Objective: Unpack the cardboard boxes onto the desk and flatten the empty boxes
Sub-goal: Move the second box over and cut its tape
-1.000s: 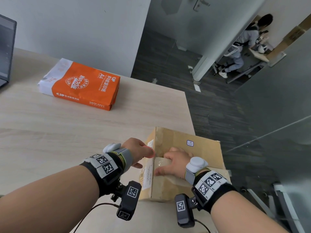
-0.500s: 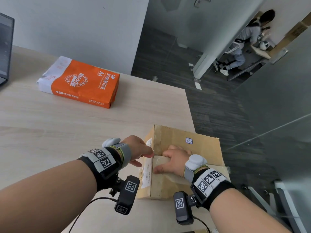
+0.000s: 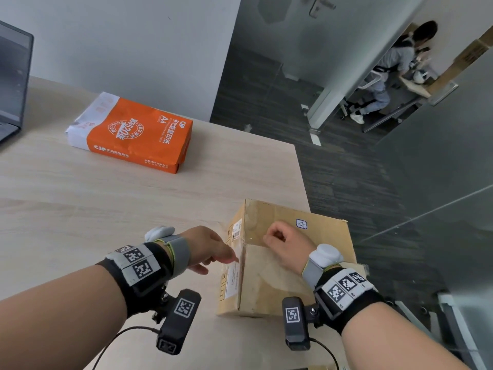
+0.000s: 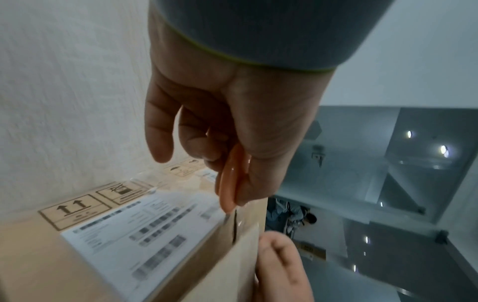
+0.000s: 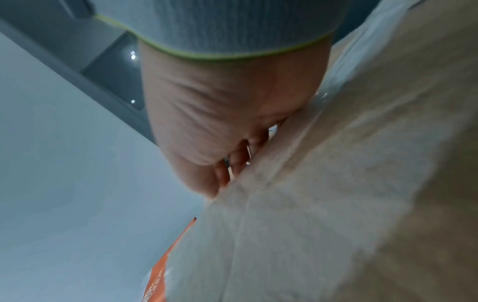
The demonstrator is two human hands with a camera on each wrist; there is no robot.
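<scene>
A taped, closed cardboard box [image 3: 266, 289] stands at the desk's front right corner, with a white shipping label [image 4: 134, 235] on its left side. My left hand [image 3: 229, 259] is at the box's upper left edge. In the left wrist view it pinches a small glossy orange piece [image 4: 229, 179] between thumb and fingers, the tip at the clear tape on the seam. My right hand [image 3: 277, 239] rests on the box top with fingers curled under; they lie against the cardboard [image 5: 336, 204] and hold nothing I can see.
An orange ream of A4 paper [image 3: 133, 132] lies farther back on the wooden desk [image 3: 106, 209]. A laptop [image 3: 10, 81] sits at the far left. The desk's right edge [image 3: 301, 177] drops to dark carpet. A person [image 3: 394, 65] sits beyond the glass wall.
My right hand has lifted from lying flat near the seam, moved farther back on the box top and curled its fingers. The left hand stays at the box's left edge.
</scene>
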